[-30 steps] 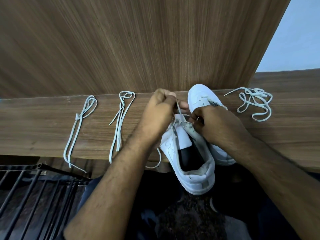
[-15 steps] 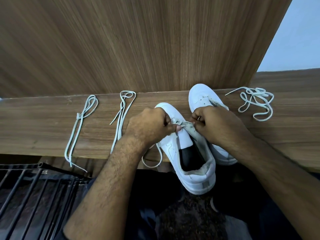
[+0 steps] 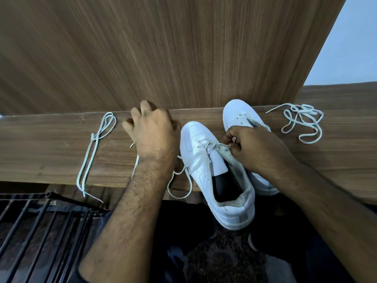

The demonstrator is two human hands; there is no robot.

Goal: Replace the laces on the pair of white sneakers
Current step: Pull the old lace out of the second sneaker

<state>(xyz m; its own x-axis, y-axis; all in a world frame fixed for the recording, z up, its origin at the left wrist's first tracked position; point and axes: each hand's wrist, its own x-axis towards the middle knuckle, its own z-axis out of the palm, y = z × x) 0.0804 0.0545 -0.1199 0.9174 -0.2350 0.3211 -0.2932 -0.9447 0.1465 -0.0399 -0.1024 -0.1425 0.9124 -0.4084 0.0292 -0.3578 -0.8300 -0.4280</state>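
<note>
A white leather low-top sneaker [image 3: 206,158], heel overhanging the brown wooden counter [image 3: 51,148], is pinched at its eyelet edge by the right hand [image 3: 255,148], beside the second white sneaker [image 3: 238,115], while the left hand [image 3: 153,129], fingers curled, covers a folded white lace [image 3: 135,166] farther back.

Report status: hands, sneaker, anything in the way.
Left hand over a spare lace on the ledge. Right hand pinching near sneaker eyelet edge. Nothing blocking.
</note>
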